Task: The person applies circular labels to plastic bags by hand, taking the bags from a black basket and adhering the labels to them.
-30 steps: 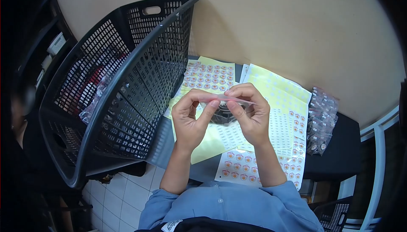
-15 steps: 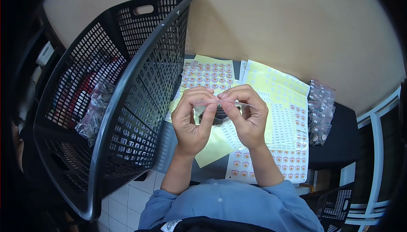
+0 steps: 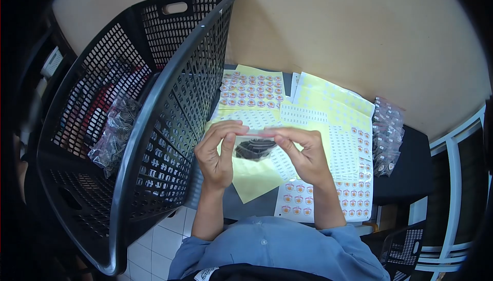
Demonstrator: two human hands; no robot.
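A small clear plastic zip bag [image 3: 253, 148] hangs above the sticker sheets, with a dark, coiled-looking item inside. My right hand [image 3: 308, 153] pinches the right end of its top edge between thumb and fingers. At the left end of that edge, the thumb and fingers of my left hand [image 3: 216, 153] are closed around the bag's corner. Below lie a yellow-backed sheet of round stickers [image 3: 251, 90], a sheet of small printed labels [image 3: 304, 113] and another sheet of round stickers [image 3: 297, 199].
A large black perforated basket [image 3: 144, 101] stands tilted at my left, with filled clear bags [image 3: 115, 134] inside. On the right, a row of filled clear bags [image 3: 387, 137] lies along the dark table [image 3: 411, 170]. A wall [image 3: 334, 24] rises behind. Another black basket [image 3: 403, 250] is low at right.
My hands have moved apart along the bag's top edge, from meeting at its middle to its two ends. The dark contents now show more fully.
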